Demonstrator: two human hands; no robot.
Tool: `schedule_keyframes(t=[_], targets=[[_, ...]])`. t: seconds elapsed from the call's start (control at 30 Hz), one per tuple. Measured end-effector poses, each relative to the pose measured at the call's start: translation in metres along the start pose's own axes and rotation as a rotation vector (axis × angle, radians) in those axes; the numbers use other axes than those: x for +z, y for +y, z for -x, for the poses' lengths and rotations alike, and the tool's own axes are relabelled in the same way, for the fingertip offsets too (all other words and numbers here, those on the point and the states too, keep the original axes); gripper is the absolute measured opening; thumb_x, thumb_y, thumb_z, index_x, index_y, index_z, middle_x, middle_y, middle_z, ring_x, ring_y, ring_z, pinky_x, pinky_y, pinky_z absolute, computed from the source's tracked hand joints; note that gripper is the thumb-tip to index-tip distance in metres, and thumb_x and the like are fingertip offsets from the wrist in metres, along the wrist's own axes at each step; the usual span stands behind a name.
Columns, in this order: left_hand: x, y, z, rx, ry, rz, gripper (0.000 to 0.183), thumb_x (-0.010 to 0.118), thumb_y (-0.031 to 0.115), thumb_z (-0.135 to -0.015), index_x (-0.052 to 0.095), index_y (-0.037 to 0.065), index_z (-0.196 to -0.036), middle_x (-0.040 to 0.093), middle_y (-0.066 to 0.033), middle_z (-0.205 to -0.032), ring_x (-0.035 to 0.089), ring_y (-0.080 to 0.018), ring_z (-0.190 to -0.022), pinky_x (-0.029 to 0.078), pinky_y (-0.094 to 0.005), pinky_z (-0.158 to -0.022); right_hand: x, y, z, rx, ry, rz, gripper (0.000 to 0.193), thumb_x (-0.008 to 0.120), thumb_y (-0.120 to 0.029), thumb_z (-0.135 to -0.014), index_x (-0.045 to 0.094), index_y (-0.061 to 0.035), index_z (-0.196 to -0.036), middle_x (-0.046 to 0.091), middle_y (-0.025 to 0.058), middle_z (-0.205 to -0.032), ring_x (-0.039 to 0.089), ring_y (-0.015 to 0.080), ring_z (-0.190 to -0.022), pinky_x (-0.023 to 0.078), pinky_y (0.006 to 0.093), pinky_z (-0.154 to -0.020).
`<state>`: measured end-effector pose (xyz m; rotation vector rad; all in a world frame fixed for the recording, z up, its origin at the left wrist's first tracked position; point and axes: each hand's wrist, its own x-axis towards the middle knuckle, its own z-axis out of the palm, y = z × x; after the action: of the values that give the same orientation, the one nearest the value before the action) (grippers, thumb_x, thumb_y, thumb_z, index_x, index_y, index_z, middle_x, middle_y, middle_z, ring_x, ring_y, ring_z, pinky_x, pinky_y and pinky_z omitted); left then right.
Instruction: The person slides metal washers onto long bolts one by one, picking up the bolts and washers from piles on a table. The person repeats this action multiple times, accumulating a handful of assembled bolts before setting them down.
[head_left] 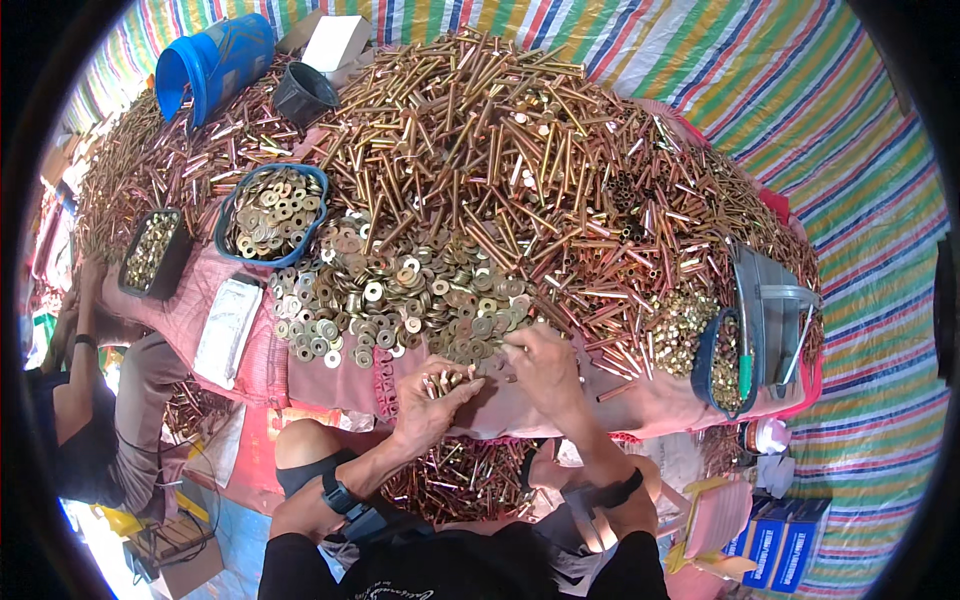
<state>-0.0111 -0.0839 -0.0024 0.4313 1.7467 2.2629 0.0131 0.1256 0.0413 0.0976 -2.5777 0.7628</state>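
My left hand (428,405) is closed round a small bunch of metal rod-like pieces (447,382), whose ends show between the fingers. To its right, my right hand (543,368) has its fingers bent and pressed together at the near edge of a pile of flat washers (410,290). Whatever is between those fingertips is too small to make out. Both hands are low over the pink cloth (500,408) at the front of the work surface. Behind the washers rises a big heap of brass-coloured metal rods and tubes (450,130).
A blue-rimmed basin of washers (272,215) and a dark tray of small nuts (150,252) are at left. Loose nuts (680,330), a dark blue basin (715,370) and a grey bin (765,300) lie right. A blue bucket (215,65) rests far left. Another person (100,400) sits at left.
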Motion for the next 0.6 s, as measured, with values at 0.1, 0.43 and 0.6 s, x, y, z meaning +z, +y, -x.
schedule_keyframes(t=[0.1,0.43,0.6], targets=[[0.003,-0.002,-0.002,0.1,-0.008,-0.048,0.02,0.083,-0.005,-0.085,0.078,0.002,-0.103,0.071,-0.0048,-0.102,0.067,-0.0126,-0.096,0.055,-0.0271,-0.087,-0.017,0.001,-0.003,0.545,-0.136,-0.544,0.017,0.074,-0.015,-0.097,0.072,-0.0012,-0.106,0.07,0.0062,-0.082,0.066,0.014,-0.064,0.051,0.0288,-0.054],[0.003,0.008,-0.001,-0.069,-0.051,0.024,0.017,0.082,-0.004,-0.087,0.076,0.002,-0.102,0.07,-0.0043,-0.103,0.067,-0.0116,-0.094,0.057,-0.0261,-0.082,-0.043,-0.027,-0.005,0.749,-0.426,-0.986,0.025,0.074,-0.021,-0.1,0.07,0.0006,-0.112,0.067,0.0019,-0.07,0.061,0.0066,-0.056,0.046,0.0212,-0.049],[0.002,0.008,-0.002,-0.088,-0.08,0.023,0.015,0.082,-0.003,-0.088,0.076,0.0,-0.101,0.069,-0.0037,-0.1,0.067,-0.0101,-0.088,0.057,-0.0247,-0.076,-0.04,-0.04,-0.006,0.726,-0.437,-0.965,0.025,0.075,-0.02,-0.1,0.069,-0.0007,-0.114,0.066,0.0034,-0.069,0.057,0.0053,-0.051,0.045,0.0198,-0.044]])
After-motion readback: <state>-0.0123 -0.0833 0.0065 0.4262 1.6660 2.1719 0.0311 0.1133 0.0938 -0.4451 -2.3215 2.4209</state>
